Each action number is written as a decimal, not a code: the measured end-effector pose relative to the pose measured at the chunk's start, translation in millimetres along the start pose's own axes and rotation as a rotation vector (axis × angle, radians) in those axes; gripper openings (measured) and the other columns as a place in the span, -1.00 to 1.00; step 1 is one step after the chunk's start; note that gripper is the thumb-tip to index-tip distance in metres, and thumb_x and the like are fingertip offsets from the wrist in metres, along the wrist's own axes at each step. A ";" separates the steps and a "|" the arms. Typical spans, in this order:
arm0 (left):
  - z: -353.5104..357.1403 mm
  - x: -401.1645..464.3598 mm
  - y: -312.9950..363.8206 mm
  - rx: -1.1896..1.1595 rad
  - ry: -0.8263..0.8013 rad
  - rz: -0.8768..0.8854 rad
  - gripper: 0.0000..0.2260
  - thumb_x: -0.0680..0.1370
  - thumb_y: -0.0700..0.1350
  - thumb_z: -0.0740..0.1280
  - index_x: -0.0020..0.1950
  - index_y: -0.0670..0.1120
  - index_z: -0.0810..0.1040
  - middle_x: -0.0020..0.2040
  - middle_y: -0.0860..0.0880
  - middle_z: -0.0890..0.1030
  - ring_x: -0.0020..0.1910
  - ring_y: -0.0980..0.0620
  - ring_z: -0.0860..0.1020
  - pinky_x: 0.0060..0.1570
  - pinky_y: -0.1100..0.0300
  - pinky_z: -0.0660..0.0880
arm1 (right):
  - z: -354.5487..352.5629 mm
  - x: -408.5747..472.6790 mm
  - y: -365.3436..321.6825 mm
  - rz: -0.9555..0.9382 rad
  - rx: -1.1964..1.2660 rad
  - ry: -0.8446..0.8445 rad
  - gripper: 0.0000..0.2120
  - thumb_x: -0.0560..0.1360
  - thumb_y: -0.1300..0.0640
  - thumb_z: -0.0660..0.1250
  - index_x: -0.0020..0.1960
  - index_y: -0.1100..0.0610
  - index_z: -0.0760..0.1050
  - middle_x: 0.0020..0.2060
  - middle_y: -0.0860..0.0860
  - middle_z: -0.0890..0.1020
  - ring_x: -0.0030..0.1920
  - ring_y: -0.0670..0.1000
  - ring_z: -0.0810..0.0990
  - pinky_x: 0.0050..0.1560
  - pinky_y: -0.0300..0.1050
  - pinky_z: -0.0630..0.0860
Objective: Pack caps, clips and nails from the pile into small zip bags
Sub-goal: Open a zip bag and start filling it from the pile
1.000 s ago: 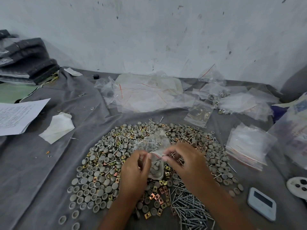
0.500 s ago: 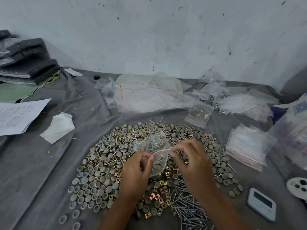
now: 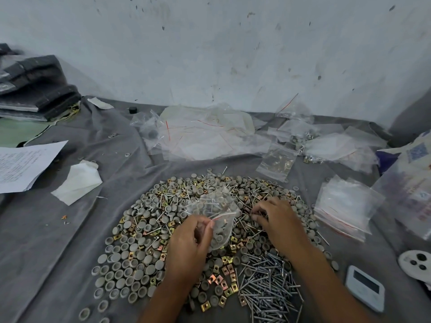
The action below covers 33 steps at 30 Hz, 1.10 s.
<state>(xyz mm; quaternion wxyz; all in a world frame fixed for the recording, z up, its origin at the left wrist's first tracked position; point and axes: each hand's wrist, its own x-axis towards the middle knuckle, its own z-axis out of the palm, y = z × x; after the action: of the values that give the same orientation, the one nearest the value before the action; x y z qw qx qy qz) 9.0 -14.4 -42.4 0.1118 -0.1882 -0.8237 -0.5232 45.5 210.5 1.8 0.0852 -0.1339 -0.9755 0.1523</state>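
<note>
A wide pile of grey caps, brass clips and steel nails covers the grey cloth in front of me. My left hand pinches the red-striped mouth of a small zip bag that has caps and nails inside and hangs over the pile's middle. My right hand is off the bag, with its fingertips curled down onto the pile just right of it; whether they hold a piece is hidden. A heap of nails lies near my right forearm.
Empty zip bags lie spread at the back, and a stack of bags sits on the right. A filled bag lies behind the pile. A white timer is at the front right. Papers and a tissue are on the left.
My right hand has let go of the bag's mouth and moved right and down onto the pile. My left hand still holds the bag, almost unmoved.
</note>
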 end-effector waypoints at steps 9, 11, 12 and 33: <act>0.2 0.5 0.0 -0.001 -0.011 0.003 -0.84 0.58 0.21 0.21 -0.07 0.18 0.50 -0.31 0.10 0.54 -0.32 0.15 0.53 -0.35 0.01 0.56 | -4.9 -10.8 -3.5 0.018 0.170 0.015 -0.92 0.61 0.02 0.32 -0.05 -0.02 0.48 -0.01 -0.13 0.56 0.04 -0.07 0.50 -0.03 -0.15 0.44; 0.0 0.8 0.5 0.002 -0.011 0.010 -0.84 0.59 0.20 0.22 -0.06 0.18 0.50 -0.31 0.12 0.53 -0.34 0.14 0.52 -0.37 0.02 0.55 | -14.4 -16.7 -12.1 0.000 0.314 0.110 -0.93 0.61 0.02 0.31 -0.04 -0.02 0.47 -0.12 -0.17 0.57 -0.11 -0.20 0.52 -0.15 -0.34 0.39; 0.0 0.9 0.6 0.004 -0.008 0.011 -0.84 0.59 0.21 0.22 -0.06 0.18 0.50 -0.31 0.12 0.53 -0.34 0.14 0.52 -0.38 0.03 0.54 | -18.9 -21.6 -19.9 -0.036 0.368 0.151 -0.94 0.61 0.02 0.31 -0.04 -0.04 0.47 -0.17 -0.18 0.56 -0.13 -0.22 0.53 -0.19 -0.38 0.38; -2.7 -2.0 6.3 0.008 -0.033 -0.018 -0.79 0.54 0.24 0.20 -0.10 0.16 0.51 -0.32 0.13 0.53 -0.31 0.22 0.53 -0.37 0.35 0.38 | 2.6 -31.3 1.7 0.097 0.121 0.094 -0.79 0.59 -0.05 0.33 0.22 -0.10 0.50 0.09 -0.19 0.48 0.15 -0.16 0.38 0.02 -0.25 0.34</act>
<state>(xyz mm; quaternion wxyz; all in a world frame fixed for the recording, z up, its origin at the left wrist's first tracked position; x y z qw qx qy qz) 13.5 -14.8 -36.9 0.0944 -0.1889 -0.8291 -0.5178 75.1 202.3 -5.1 0.1315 -0.1827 -0.9517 0.2086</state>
